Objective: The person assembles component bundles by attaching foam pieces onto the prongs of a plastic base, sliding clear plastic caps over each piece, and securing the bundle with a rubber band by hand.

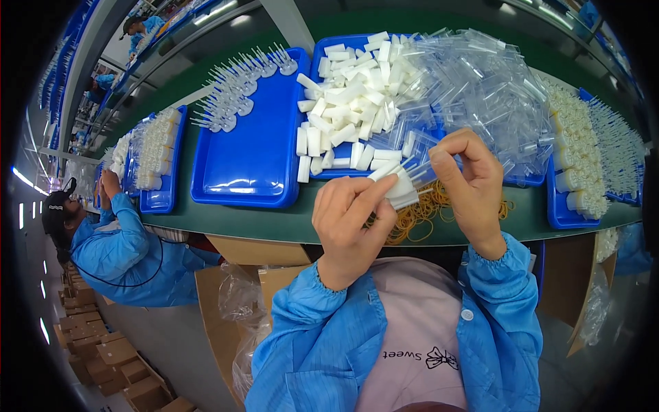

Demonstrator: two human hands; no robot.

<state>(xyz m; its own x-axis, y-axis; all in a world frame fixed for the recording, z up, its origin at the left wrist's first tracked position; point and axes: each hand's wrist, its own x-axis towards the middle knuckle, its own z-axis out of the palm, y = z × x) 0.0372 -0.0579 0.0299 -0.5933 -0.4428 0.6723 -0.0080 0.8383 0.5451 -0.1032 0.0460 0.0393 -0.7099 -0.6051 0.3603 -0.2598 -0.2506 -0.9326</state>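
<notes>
My left hand is closed on a small bundle of white oblong pieces, held above the near edge of the green table. Thin clear tips stick out of the bundle toward my right hand. My right hand is in a pinch, thumb against forefinger, at the end of those tips; what lies between its fingers is too small to make out. Below the hands is a loose heap of tan rubber bands. Just beyond them are a pile of white oblong pieces and a large heap of clear plastic tubes.
At left, a blue tray bears round clear parts with thin stems at its far end. Another blue tray at right holds bundled white and clear parts. A co-worker is at the far left. Cardboard boxes stand below the table.
</notes>
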